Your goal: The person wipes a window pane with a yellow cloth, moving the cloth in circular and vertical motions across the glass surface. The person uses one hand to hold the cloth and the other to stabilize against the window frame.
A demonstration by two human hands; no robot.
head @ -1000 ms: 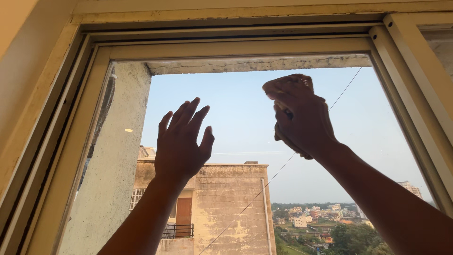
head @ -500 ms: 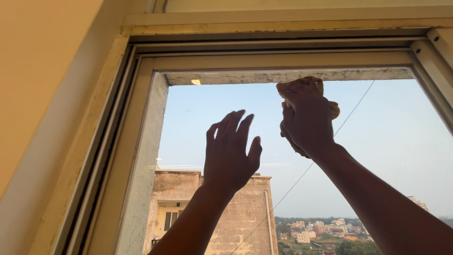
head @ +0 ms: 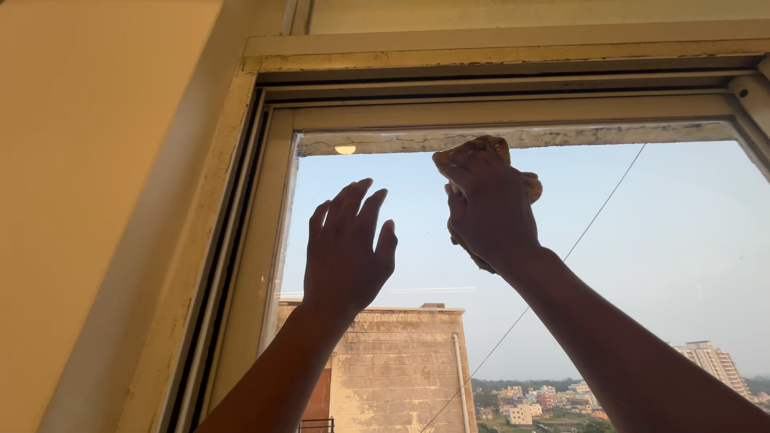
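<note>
cloth (head: pixel 489 152): tan-brown, plain
window frame (head: pixel 481 112): cream/off-white, dark grime in the tracks
wall (head: pixel 88 160): pale yellow-beige
sky (head: pixel 682 240): pale blue, hazy
building (head: pixel 393 369): weathered tan concrete, stained; reddish-brown door
concrete ledge (head: pixel 577 136): grey, cracked, mottled

The right hand (head: pixel 489 210) hides most of the cloth (head: pixel 481 152); both forearms are cut off.

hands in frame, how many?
2. The left hand is raised open, fingers spread, at the window glass. The right hand presses a bunched cloth near the pane's top edge. No others visible.
</note>
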